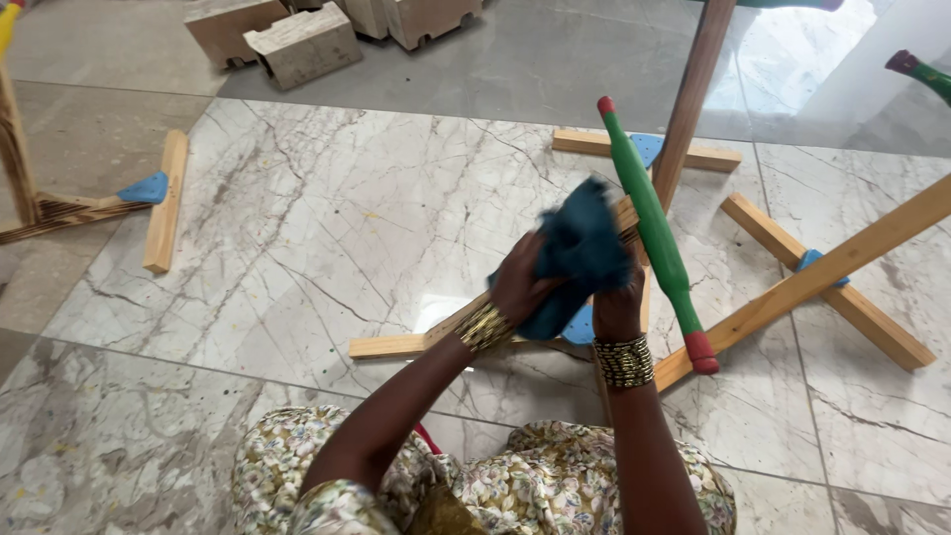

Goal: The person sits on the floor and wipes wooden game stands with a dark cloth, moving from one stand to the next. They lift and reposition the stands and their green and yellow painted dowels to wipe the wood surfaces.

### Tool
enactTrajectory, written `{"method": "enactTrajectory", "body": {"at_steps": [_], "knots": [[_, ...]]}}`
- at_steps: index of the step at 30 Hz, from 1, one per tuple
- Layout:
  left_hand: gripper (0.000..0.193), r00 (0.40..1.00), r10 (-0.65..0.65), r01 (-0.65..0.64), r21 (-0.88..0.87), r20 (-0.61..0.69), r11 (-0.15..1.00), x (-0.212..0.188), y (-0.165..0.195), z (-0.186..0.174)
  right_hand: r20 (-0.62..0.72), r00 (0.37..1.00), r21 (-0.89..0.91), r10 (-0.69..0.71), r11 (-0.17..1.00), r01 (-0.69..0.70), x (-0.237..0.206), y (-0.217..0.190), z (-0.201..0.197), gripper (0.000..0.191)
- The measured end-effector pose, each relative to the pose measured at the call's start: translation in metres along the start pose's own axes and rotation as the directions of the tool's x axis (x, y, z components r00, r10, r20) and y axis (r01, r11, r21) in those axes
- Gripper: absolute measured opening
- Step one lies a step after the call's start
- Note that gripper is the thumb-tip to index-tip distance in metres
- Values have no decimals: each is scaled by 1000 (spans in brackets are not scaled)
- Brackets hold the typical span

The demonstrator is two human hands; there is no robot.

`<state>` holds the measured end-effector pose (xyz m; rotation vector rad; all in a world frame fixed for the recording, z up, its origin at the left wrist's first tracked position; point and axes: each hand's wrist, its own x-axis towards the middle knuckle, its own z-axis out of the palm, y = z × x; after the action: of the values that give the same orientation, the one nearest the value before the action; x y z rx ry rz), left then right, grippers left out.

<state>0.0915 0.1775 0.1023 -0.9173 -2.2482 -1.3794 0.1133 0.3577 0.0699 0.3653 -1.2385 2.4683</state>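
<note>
My left hand (pixel 522 285) and my right hand (pixel 618 305) both grip a dark teal cloth (pixel 578 250), bunched up between them at the centre of the view. The cloth covers part of a wooden stand (pixel 416 346) lying on the marble floor. A green rolling pin with red ends (pixel 654 233) leans just right of my right hand, tilted along the stand. Both wrists wear gold bangles.
More wooden stands with blue corner pieces lie to the right (pixel 832 277) and at the far left (pixel 163 203). An upright wooden post (pixel 693 94) rises behind. Stone blocks (pixel 302 45) sit at the top. A second green pin (pixel 921 71) shows at the top right.
</note>
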Motion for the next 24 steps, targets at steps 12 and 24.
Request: {"method": "enactTrajectory", "body": {"at_steps": [12, 24], "knots": [[78, 992, -120, 113, 143, 40, 983, -8, -4, -1, -157, 984, 109, 82, 992, -66, -3, -8, 0, 30], [81, 947, -306, 288, 168, 93, 943, -94, -63, -43, -110, 992, 15, 68, 998, -67, 1, -13, -5, 19]]}}
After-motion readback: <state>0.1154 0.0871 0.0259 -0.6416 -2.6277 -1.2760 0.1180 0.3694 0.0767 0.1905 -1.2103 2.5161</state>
